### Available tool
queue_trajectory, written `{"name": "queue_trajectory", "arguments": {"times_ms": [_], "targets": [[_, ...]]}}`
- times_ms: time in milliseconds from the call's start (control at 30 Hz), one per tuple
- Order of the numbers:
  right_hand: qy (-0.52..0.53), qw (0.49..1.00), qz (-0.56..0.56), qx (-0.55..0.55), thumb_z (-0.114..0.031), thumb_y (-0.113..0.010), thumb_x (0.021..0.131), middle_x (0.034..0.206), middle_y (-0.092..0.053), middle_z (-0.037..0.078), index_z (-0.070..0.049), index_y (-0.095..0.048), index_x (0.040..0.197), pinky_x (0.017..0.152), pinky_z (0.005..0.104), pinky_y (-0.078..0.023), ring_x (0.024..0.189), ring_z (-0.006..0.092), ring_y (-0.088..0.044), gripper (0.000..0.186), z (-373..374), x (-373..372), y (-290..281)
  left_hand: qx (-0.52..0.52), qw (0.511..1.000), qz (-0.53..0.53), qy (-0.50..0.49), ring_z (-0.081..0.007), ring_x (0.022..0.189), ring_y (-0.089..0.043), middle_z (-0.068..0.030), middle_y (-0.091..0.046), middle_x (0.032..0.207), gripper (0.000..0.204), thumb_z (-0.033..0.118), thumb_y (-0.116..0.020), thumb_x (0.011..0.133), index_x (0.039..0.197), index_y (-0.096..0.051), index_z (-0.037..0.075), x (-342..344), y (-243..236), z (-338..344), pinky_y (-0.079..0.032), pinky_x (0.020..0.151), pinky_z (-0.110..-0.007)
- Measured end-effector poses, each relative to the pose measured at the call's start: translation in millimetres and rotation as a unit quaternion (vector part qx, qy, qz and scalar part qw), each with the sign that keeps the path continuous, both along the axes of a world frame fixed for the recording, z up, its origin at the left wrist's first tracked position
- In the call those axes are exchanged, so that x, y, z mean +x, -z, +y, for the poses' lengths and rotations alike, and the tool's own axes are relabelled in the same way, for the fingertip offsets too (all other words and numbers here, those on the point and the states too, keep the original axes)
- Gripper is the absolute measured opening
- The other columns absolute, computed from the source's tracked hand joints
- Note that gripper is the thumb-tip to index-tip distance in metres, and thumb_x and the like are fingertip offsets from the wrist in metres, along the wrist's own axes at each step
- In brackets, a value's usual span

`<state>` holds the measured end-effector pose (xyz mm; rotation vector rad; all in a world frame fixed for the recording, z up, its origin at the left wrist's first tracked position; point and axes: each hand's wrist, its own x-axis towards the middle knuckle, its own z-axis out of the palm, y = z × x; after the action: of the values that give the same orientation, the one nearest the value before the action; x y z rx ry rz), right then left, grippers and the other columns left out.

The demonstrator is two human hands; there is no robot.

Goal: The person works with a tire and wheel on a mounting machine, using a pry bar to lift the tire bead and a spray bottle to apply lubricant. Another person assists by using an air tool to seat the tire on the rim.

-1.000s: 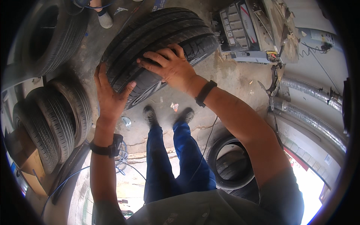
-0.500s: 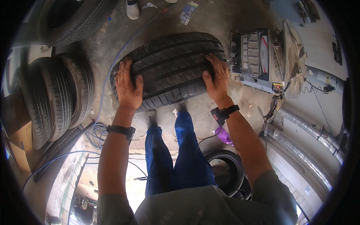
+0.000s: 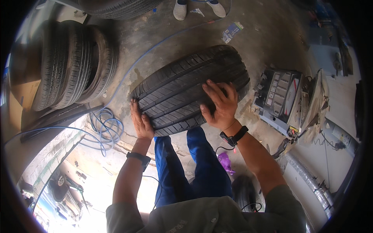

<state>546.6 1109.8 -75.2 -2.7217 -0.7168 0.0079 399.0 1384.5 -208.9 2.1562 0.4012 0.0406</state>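
Observation:
A large black tire stands tread up in front of my legs, its long axis angled toward the upper right. My left hand is closed round its lower left end, fingers along the side and thumb near the grooved tread. My right hand rests on the right part of the tread, fingers spread and slightly bent. The bottom of the tire and my shoes are hidden.
Several upright tires line the left beside a cardboard box. A blue hose coils on the floor. A grey machine sits at right. Another person's shoes show above. A purple bag lies behind my legs.
The tire has shifted lower and rightward and turned. My left hand has moved down to its end; my right hand has moved from its right end onto the tread.

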Motion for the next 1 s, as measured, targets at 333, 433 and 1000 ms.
{"name": "queue_trajectory", "arguments": {"times_ms": [333,433,1000], "targets": [[-0.165,0.985,0.012,0.050,-0.036,-0.065,0.092,0.130,-0.070,-0.003,-0.020,-0.073,0.125,0.113,0.0457,-0.037,0.123,0.0231,-0.057,0.038,121,99,29,-0.013,0.963,0.102,-0.248,-0.0449,0.152,-0.026,-0.0297,-0.031,0.162,0.071,0.047,-0.025,0.110,0.160,-0.024,-0.004,-25,-3,-1,-0.020,0.125,-0.050],[-0.164,0.984,0.013,0.062,-0.034,-0.063,0.095,0.128,-0.071,0.000,-0.020,-0.072,0.124,0.115,0.0435,-0.035,0.130,0.0207,-0.058,0.035,179,127,54,-0.008,0.945,0.132,-0.299,-0.0468,0.149,-0.029,-0.0312,-0.033,0.160,0.068,0.043,-0.029,0.110,0.158,-0.027,-0.005,-1,8,33,-0.021,0.124,-0.050],[-0.249,0.967,0.049,-0.015,-0.022,-0.061,0.092,0.119,-0.073,0.003,-0.011,-0.074,0.114,0.106,0.0441,-0.041,0.118,0.0246,-0.062,0.028,414,181,167,-0.475,0.760,0.263,-0.356,-0.0274,0.143,-0.044,-0.0132,-0.042,0.160,0.071,0.059,-0.037,0.107,0.160,-0.039,0.011,-27,195,287,-0.038,0.114,-0.042]]}}
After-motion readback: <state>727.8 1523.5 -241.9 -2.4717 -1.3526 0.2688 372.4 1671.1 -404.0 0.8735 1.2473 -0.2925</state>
